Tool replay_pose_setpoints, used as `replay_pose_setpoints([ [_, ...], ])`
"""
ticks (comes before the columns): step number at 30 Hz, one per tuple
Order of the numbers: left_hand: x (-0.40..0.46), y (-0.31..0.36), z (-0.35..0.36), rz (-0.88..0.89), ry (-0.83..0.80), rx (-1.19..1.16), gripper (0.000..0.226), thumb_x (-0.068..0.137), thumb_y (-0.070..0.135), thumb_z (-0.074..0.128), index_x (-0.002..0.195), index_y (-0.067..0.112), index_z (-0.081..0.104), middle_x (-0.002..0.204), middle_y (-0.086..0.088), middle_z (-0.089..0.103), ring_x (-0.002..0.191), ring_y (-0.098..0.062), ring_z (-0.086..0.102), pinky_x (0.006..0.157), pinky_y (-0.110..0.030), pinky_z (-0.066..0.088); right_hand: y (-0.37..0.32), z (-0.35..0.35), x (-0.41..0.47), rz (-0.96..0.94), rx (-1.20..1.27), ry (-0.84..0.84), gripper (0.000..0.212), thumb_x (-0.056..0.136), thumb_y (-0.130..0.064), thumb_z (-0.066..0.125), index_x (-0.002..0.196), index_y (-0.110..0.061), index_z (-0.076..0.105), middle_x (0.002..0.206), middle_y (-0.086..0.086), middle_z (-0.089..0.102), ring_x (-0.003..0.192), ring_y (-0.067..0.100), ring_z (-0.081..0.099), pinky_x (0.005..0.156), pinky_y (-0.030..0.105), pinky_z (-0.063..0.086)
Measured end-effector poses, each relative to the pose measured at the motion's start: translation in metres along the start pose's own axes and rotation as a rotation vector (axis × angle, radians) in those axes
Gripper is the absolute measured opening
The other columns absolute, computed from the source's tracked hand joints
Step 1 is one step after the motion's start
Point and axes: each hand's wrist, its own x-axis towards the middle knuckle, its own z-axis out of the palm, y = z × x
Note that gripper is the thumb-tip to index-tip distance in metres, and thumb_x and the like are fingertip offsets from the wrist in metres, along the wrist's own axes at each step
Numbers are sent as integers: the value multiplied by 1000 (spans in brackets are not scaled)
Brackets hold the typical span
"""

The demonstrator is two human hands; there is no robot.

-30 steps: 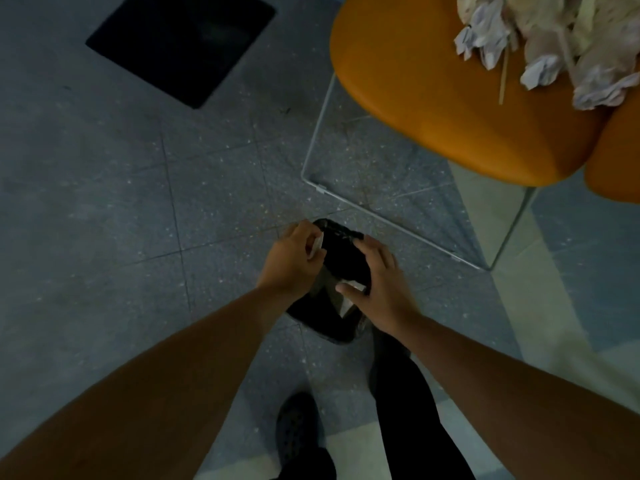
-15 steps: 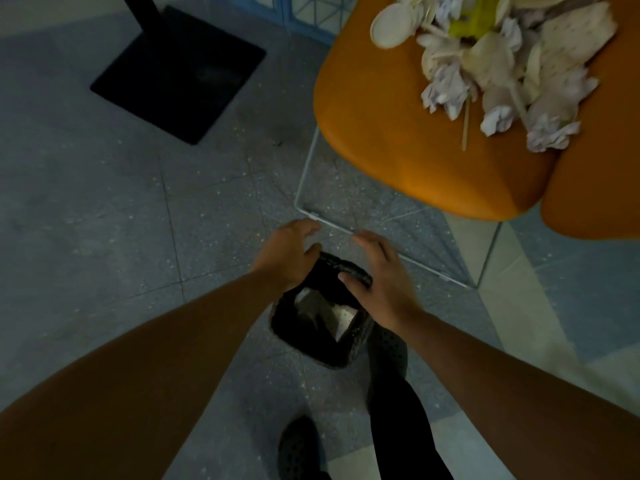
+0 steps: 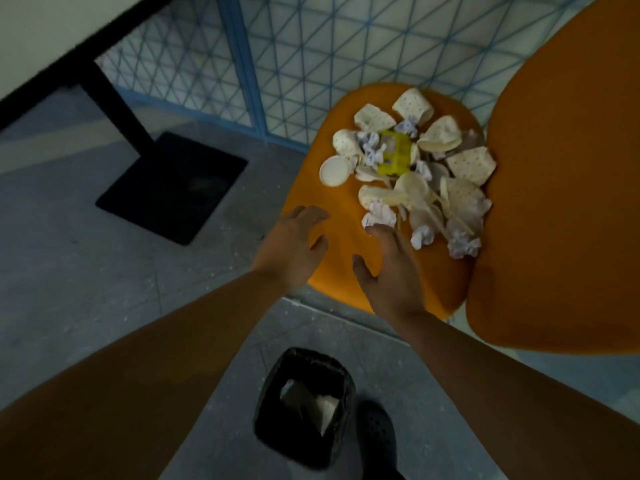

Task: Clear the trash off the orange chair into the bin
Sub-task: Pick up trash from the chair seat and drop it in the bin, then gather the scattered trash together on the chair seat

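Note:
An orange chair seat carries a heap of trash: crushed paper cups, a round white lid, crumpled tissues, a yellow plastic piece and thin wooden sticks. My left hand hovers over the seat's front left edge with fingers spread and holds nothing. My right hand is over the seat's front, fingers loose, its fingertips just short of a crumpled tissue. A small black bin stands on the floor below my arms, with some pale paper inside.
The chair's orange backrest rises at the right. A blue mesh panel stands behind the chair. A black square stand base with its post lies at the left on grey floor. My black shoe is beside the bin.
Both hands have left the bin and risen to the chair seat, empty. The view has tilted up, so the whole trash heap now shows and the bin sits lower in the picture.

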Motion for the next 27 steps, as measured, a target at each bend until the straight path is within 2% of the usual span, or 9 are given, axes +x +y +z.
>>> replay_pose_setpoints([
  [5,62,12,17,-10,52,38,41,91,27,62,131,22,53,134,-1,55,123,-20,52,95,-32,46,28,-8,48,144,-48,69,60,79,-34,72,129,-13,47,127,13,52,118,34,47,85,44,44],
  [8,92,14,33,1,45,34,43,90,26,64,131,23,54,138,0,52,126,-21,51,99,-31,42,50,3,65,228,-71,60,71,72,-39,75,129,-8,47,129,15,52,124,34,44,98,39,35],
  [10,107,12,46,28,-9,52,46,90,22,64,134,23,52,142,0,50,129,-20,48,99,-25,38,63,15,72,289,-74,67,73,67,-48,69,125,-8,50,125,12,53,122,31,46,99,33,29],
  [14,141,-8,73,87,-172,34,56,87,22,68,139,25,48,149,-2,44,137,-20,39,111,-31,32,83,39,84,356,-116,53,79,61,-60,65,123,-13,51,122,8,55,118,28,49,98,40,40],
  [18,177,-24,86,196,-296,53,58,88,24,68,142,25,45,153,-3,39,142,-24,30,116,-39,28,91,55,99,308,-215,91,74,61,-61,64,116,-12,58,120,17,58,114,39,52,94,51,44],
  [20,194,-31,89,286,-313,46,51,89,22,67,137,20,51,148,-9,45,138,-29,36,114,-44,32,90,62,107,378,-240,107,81,59,-59,72,121,-11,55,125,18,57,117,41,50,95,51,41],
  [22,213,-37,92,381,-347,72,41,91,23,63,131,17,58,137,-11,56,127,-33,49,102,-47,44,88,68,116,437,-260,159,82,57,-49,82,122,-7,55,122,19,59,114,41,52,94,50,41],
  [24,223,-41,92,415,-331,117,36,94,24,57,130,20,59,130,-9,61,118,-33,54,90,-45,50,89,70,120,445,-267,190,75,60,-43,80,120,-4,57,117,21,60,108,42,54,92,50,42],
  [27,238,-50,91,486,-289,124,32,97,26,53,128,22,59,124,-8,64,111,-33,56,81,-43,52,90,74,129,516,-232,179,69,70,-33,77,128,-4,53,125,19,56,117,39,48,97,49,38],
])
